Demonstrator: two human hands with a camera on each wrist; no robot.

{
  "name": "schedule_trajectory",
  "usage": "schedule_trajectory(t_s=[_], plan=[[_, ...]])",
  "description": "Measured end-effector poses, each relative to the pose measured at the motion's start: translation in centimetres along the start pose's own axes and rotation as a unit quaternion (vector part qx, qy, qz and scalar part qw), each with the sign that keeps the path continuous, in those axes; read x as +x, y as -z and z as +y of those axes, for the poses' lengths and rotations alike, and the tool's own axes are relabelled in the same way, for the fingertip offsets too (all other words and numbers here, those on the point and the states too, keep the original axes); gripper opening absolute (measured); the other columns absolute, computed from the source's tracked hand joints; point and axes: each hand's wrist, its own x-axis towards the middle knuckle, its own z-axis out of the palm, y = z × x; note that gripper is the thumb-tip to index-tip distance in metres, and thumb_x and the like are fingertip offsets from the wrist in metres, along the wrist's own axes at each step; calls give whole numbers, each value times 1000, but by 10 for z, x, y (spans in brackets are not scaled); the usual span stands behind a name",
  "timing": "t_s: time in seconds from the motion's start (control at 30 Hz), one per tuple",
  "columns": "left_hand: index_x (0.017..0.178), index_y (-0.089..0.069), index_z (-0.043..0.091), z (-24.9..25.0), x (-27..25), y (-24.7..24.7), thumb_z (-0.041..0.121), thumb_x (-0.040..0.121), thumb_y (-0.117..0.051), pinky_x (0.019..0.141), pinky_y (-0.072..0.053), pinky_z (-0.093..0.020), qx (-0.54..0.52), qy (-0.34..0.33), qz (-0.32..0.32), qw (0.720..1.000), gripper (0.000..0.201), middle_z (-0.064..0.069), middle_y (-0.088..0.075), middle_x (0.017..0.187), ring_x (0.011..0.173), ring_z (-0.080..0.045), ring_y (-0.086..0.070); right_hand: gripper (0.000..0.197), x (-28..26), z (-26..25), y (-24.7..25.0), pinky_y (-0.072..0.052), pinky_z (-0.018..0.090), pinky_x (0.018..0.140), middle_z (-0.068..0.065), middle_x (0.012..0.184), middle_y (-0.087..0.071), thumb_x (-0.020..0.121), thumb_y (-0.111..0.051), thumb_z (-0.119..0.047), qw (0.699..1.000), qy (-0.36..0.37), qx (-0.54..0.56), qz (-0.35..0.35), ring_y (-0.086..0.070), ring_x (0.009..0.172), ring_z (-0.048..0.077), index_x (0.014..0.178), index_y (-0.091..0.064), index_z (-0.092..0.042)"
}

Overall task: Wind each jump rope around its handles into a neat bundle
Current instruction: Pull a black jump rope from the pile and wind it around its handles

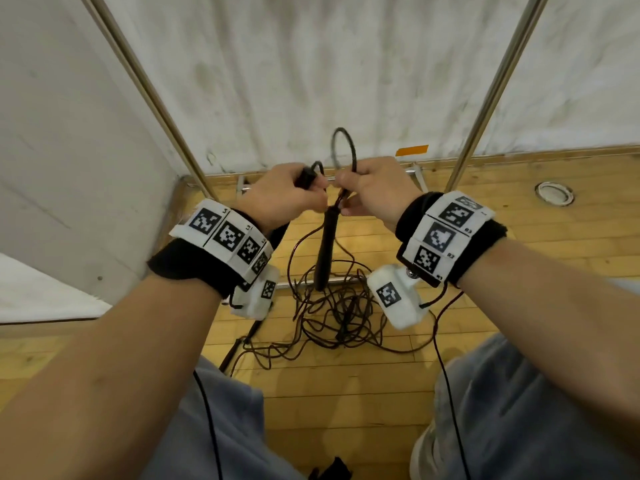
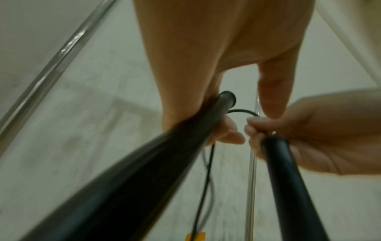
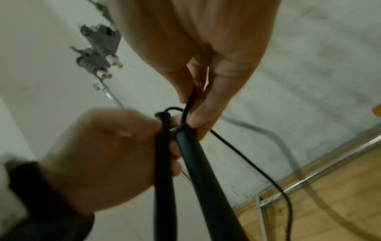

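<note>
My left hand [image 1: 284,195] grips one black jump-rope handle [image 2: 144,154] near its top end, which pokes out past the fingers. My right hand [image 1: 374,188] pinches the thin black cord [image 3: 190,101] just where it leaves the second handle [image 1: 325,251]. That handle hangs straight down between the hands. The two handles [image 3: 164,163] [image 3: 202,163] sit close together, side by side. A loop of cord [image 1: 343,147] arcs above my right hand. The rest of the rope lies as a loose tangle [image 1: 336,306] on the floor below.
Two slanted metal poles [image 1: 156,98] [image 1: 498,84] frame a white sheet behind. The wooden floor [image 1: 450,209] has a round metal socket [image 1: 554,192] at right and orange tape [image 1: 412,150] on the sheet. My knees in jeans [image 1: 519,410] flank the tangle. A further dark handle [image 1: 239,348] lies by my left knee.
</note>
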Motion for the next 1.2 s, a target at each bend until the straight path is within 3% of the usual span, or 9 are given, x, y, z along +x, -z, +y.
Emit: schedule_trajectory(t_s=[0.3,0.4,0.47,0.53,0.63,0.77,0.9,1.1,1.2], plan=[[77,-56,18,-4,-5,2,25,86,-67,58,-33,-26,178,-30,-39,983,16,6,-51,66,61,-9,-46,25,3,-3,-5,-58,24,61,10,72,-60,96,-52,-19,989,-18,137,52,-65,62,20,78,-59,-4],[78,-54,23,-6,-5,3,27,90,-63,58,-33,-23,208,-48,-29,976,15,8,-52,70,63,-5,-47,50,5,-2,0,-49,17,48,-3,43,-54,95,-46,-43,990,29,-118,69,-55,40,8,62,-58,-8],[88,-54,22,-8,-5,5,27,92,-60,59,-33,-21,222,-54,-15,973,9,11,-52,74,67,-2,-47,57,6,0,1,-34,24,43,-5,36,-37,94,-42,-49,944,121,-285,111,-39,34,8,48,-42,-15],[93,-53,23,-9,-7,7,26,93,-59,60,-33,-21,236,-63,-15,970,7,14,-51,77,69,0,-46,41,8,1,0,-30,22,53,-9,57,-44,95,-44,-44,934,181,-284,124,-41,52,5,62,-46,-19],[97,-53,20,-6,-10,8,25,93,-58,61,-36,-19,249,-75,-33,965,8,11,-53,80,71,-2,-48,33,10,2,-8,-37,23,80,-5,103,-56,98,-39,-41,968,124,-218,-28,-52,93,9,114,-52,-15],[108,-56,22,-1,-12,12,23,93,-57,65,-38,-26,254,-81,-46,963,15,12,-56,84,73,-5,-51,33,10,2,-5,-46,35,74,-4,66,-59,95,-42,-47,966,96,-214,-108,-56,67,14,78,-54,-21],[116,-59,17,-1,-13,16,27,91,-61,76,-47,-34,237,-57,-45,969,27,1,-62,93,82,-18,-58,35,11,-6,4,-52,46,80,-2,60,-49,90,-52,-48,963,60,-223,-139,-51,57,15,66,-51,-22],[110,-62,13,-4,-11,9,27,89,-63,82,-48,-36,237,-54,-60,968,25,-5,-64,97,88,-22,-59,51,9,-16,6,-36,26,53,-1,51,-37,94,-43,-50,916,67,-372,-131,-41,47,17,61,-48,-11],[98,-61,16,-6,-10,12,26,88,-65,70,-44,-28,206,-58,-65,975,14,2,-61,84,76,-13,-57,48,9,-17,7,-38,28,58,1,52,-37,95,-45,-43,946,66,-281,-146,-38,47,17,58,-42,-13]])
